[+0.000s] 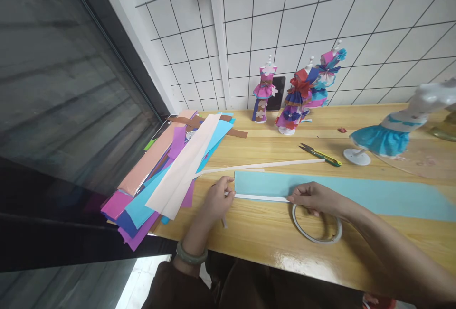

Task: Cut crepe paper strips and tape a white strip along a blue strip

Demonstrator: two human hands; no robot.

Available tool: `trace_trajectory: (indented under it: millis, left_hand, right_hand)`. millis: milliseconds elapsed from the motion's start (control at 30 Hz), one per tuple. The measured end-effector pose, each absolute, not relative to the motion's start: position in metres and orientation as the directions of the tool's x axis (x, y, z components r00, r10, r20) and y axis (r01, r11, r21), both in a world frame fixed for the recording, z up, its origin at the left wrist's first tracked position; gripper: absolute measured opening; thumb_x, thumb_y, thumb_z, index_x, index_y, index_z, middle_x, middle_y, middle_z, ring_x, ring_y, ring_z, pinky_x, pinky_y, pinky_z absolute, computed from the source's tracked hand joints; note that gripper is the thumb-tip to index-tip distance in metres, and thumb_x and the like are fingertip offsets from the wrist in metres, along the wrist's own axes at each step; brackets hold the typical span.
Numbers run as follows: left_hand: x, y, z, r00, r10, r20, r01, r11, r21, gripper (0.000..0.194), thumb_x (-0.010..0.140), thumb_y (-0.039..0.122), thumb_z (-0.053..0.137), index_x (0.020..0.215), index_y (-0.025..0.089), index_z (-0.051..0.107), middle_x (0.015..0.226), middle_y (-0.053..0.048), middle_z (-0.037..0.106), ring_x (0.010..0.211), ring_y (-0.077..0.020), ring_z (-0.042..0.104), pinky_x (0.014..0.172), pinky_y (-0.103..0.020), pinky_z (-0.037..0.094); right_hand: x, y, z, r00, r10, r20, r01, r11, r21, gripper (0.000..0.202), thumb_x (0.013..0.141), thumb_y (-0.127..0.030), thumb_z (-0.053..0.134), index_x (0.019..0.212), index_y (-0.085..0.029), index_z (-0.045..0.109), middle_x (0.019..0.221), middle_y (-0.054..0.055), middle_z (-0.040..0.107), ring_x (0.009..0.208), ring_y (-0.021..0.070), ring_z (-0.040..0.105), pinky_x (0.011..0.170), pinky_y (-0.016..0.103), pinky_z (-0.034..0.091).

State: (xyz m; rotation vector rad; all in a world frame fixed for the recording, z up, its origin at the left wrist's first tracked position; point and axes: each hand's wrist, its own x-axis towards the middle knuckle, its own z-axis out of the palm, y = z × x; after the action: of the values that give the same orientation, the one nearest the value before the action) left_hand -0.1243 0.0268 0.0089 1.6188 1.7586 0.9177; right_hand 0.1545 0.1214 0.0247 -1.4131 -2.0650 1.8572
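Observation:
A long light-blue paper strip (377,197) lies flat on the wooden table. White double-sided tape (261,198) runs along the left part of its near edge. At the strip's left end, my left hand (220,196) has its thumb and fingers closed on the tape's end, and a bracelet circles that wrist. My right hand (315,198) pinches the tape further right, over the strip's near edge. The tape roll (316,241), a thin white ring, hangs from it in front of the strip. A narrow pale strip (263,165) lies behind the blue paper.
A pile of coloured paper (185,166) lies at the left. Green-handled thread snips (320,154) lie behind the blue paper. Several small dressed forms (265,88) stand along the tiled wall. A larger white dress form (404,119) in a blue skirt stands at the right.

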Motion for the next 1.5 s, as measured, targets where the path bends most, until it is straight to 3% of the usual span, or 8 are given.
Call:
trace_trajectory:
  millis: [133, 367, 1067, 1500]
  left_hand:
    - [-0.121, 0.026, 0.011, -0.101, 0.993, 0.059, 0.660, 0.022, 0.751, 0.032, 0.074, 0.017, 0.045, 0.106, 0.020, 0.047, 0.071, 0.000, 0.055, 0.073, -0.0150, 0.053, 0.068, -0.027, 0.040]
    - [-0.115, 0.023, 0.016, -0.059, 0.995, 0.084, 0.754, -0.011, 0.657, 0.036, 0.075, 0.013, 0.042, 0.111, 0.020, 0.045, 0.079, -0.002, 0.056, 0.084, -0.0185, 0.052, 0.079, -0.032, 0.036]
    - [-0.110, 0.025, 0.013, -0.050, 0.994, 0.098, 0.824, -0.015, 0.567, 0.037, 0.077, 0.013, 0.041, 0.113, 0.020, 0.045, 0.088, -0.005, 0.057, 0.092, -0.0198, 0.050, 0.081, -0.033, 0.035]
    - [-0.110, 0.025, 0.010, -0.013, 0.996, 0.084, 0.929, -0.018, 0.369, 0.035, 0.080, 0.018, 0.041, 0.115, 0.020, 0.045, 0.098, -0.007, 0.060, 0.097, -0.0214, 0.049, 0.081, -0.034, 0.031]
  right_hand:
    - [0.155, 0.122, 0.024, -0.582, 0.619, -0.528, 0.601, -0.110, -0.792, 0.041, 0.062, -0.057, 0.059, 0.063, -0.017, 0.047, 0.044, -0.006, 0.041, 0.037, 0.0044, 0.036, 0.039, 0.019, 0.027]
    - [0.153, 0.120, 0.027, -0.570, 0.621, -0.537, 0.608, -0.121, -0.785, 0.046, 0.056, -0.061, 0.061, 0.061, -0.018, 0.045, 0.044, -0.006, 0.040, 0.037, 0.0045, 0.035, 0.038, 0.020, 0.028]
    - [0.154, 0.122, 0.023, -0.570, 0.621, -0.537, 0.597, -0.136, -0.791, 0.041, 0.059, -0.056, 0.062, 0.062, -0.017, 0.049, 0.044, -0.006, 0.041, 0.036, 0.0042, 0.036, 0.038, 0.019, 0.028]
    - [0.152, 0.121, 0.029, -0.547, 0.649, -0.530, 0.624, -0.106, -0.774, 0.040, 0.055, -0.054, 0.065, 0.060, -0.017, 0.052, 0.042, -0.006, 0.042, 0.036, 0.0050, 0.038, 0.039, 0.020, 0.031]
